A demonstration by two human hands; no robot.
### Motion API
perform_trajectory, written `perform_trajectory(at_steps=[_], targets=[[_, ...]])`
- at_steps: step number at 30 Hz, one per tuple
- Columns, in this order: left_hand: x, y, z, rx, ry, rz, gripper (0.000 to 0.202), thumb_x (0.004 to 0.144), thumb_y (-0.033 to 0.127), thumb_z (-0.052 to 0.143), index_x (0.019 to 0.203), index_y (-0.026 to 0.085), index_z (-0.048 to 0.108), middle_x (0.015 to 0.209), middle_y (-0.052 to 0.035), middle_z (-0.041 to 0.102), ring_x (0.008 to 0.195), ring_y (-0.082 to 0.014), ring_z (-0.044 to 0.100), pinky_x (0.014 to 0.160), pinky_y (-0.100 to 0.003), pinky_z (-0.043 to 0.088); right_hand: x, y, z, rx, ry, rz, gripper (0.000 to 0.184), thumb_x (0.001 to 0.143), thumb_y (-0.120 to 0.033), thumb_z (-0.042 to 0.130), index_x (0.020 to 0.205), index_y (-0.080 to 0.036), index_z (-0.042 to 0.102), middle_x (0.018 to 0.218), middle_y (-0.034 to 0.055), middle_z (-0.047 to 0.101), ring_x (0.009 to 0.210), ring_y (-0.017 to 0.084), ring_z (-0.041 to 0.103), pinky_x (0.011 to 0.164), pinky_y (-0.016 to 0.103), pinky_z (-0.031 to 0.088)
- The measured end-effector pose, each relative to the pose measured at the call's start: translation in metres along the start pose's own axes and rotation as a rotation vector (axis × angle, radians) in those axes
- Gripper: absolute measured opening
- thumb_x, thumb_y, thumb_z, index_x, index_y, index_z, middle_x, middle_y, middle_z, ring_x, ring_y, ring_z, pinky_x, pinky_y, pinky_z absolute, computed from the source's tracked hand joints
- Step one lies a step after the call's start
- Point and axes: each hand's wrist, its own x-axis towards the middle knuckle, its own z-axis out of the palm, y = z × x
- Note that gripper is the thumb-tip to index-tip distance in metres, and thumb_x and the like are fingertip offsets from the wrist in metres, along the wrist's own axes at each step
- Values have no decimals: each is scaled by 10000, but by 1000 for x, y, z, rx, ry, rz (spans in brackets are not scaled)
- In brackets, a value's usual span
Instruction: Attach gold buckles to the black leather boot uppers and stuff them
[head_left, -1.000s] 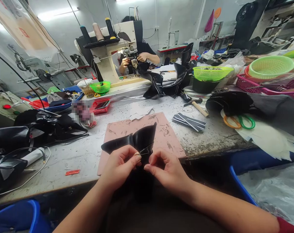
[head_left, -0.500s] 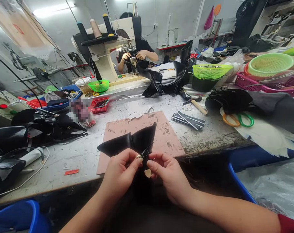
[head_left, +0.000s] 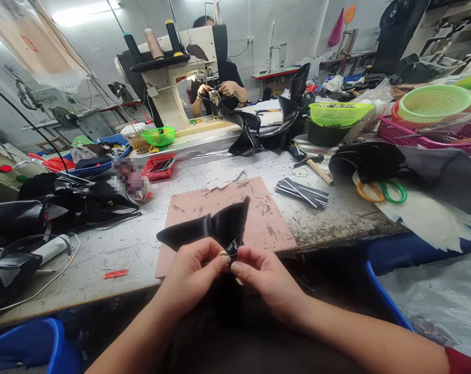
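Observation:
A glossy black leather shoe upper (head_left: pixel 229 221) rests partly on the pink board (head_left: pixel 268 218), its near part running down between my hands. My left hand (head_left: pixel 192 272) is closed in a pinch on a small gold-coloured buckle (head_left: pixel 223 253) at the near edge of the leather. Thumb and forefinger of my right hand (head_left: pixel 266 272) pinch a thin black strap (head_left: pixel 232 248) right beside the buckle. The fingertips of both hands almost meet. How the strap runs through the buckle is hidden by my fingers.
A hammer (head_left: pixel 319 170), striped strips (head_left: pixel 302 192) and scissors with orange and green handles (head_left: pixel 381 191) lie to the right. Black leather pieces (head_left: pixel 15 221) lie left. Across the bench, another person's hands (head_left: pixel 229 88) work at a sewing machine (head_left: pixel 173 96). Blue bins (head_left: pixel 56 340) flank me below.
My right hand has moved slightly left, closer to the left fingertips. The pale gold rounded end under its fingers is now mostly hidden. The leather has barely moved.

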Motion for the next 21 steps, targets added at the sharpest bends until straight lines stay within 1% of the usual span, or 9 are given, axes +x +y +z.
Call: perform_trajectory(at_steps=[4,7,9,12,14,16,18,19,21], targets=[[-1,-2,0,-69,32,-36,172,757,257,575,619,155,561,571,18,574,548,-103,513,516,-195,415,1,-1,-4,-35,-45,18,257,593,-306,765,783,-161,668,619,-38,551,587,70,459,584,207,365],[-1,-4,-2,-159,12,-73,182,752,286,592,632,150,571,586,7,593,562,-111,535,517,-202,435,3,-2,-8,-16,-85,56,305,580,-322,773,820,-157,681,573,-51,528,546,56,422,566,207,345],[0,-5,-3,-205,4,-82,189,746,300,599,638,146,578,587,1,600,564,-115,545,513,-206,443,4,-2,-8,24,-31,73,334,543,-319,796,816,-162,683,581,-47,553,538,55,436,568,209,356],[3,-7,-3,-232,41,-86,180,735,297,605,646,143,578,573,3,598,551,-113,544,502,-205,444,6,0,-7,50,68,67,319,522,-320,806,766,-161,676,641,-24,602,554,66,482,574,217,382],[5,-7,-3,-229,70,-81,178,731,296,605,642,146,572,562,9,591,543,-109,539,496,-200,442,6,1,-5,7,36,53,299,550,-332,786,763,-159,665,658,-19,598,577,76,498,585,221,397],[6,-6,-4,-211,74,-70,184,726,303,604,633,149,567,559,11,584,542,-109,537,491,-198,439,6,-1,-6,-87,-52,27,276,615,-349,736,802,-163,655,672,-17,588,597,83,504,608,230,411],[6,-3,-6,-180,22,-67,191,721,314,600,630,149,571,561,7,584,539,-111,536,487,-200,437,6,-6,-9,-276,-156,-27,218,697,-348,656,810,-163,648,676,-7,583,596,93,507,607,243,416],[6,-2,-8,-162,-16,-69,195,718,320,599,630,148,575,561,4,586,535,-113,535,484,-202,435,5,-10,-11,-412,-176,-99,183,727,-337,623,773,-162,646,654,-4,575,582,99,502,593,248,414],[6,1,-11,-135,-84,-81,199,713,328,596,633,146,582,558,-4,593,528,-116,536,485,-207,432,5,-19,-16,-692,-101,-352,148,760,-295,581,716,-165,636,603,-3,539,560,111,480,557,255,399]])
